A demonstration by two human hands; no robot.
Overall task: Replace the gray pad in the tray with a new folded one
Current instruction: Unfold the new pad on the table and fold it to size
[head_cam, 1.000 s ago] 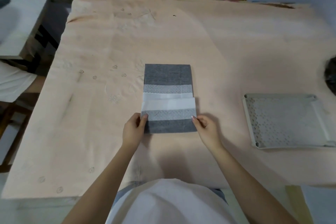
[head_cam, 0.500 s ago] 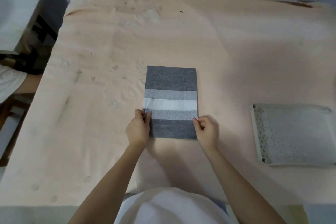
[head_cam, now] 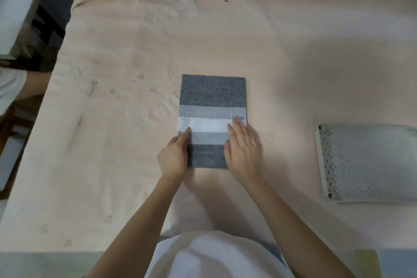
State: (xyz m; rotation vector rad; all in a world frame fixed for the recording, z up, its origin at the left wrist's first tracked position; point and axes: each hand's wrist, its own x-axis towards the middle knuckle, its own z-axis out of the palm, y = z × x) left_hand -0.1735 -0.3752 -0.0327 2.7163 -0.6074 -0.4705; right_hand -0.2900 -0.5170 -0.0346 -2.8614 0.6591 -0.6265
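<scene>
Peach cloth (head_cam: 225,40), folded gray pad (head_cam: 213,90) flat, long axis running away from person

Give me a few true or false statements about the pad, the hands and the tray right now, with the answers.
1. The pad lies inside the tray. False: it lies on the cloth, left of the tray.
2. The right hand lies flat on the pad. True.
3. The tray holds a pad. False: its perforated floor shows bare.
4. The left hand touches the pad's left edge. True.
5. The pad is fully unfolded. False: it is folded, a white strip showing.
</scene>
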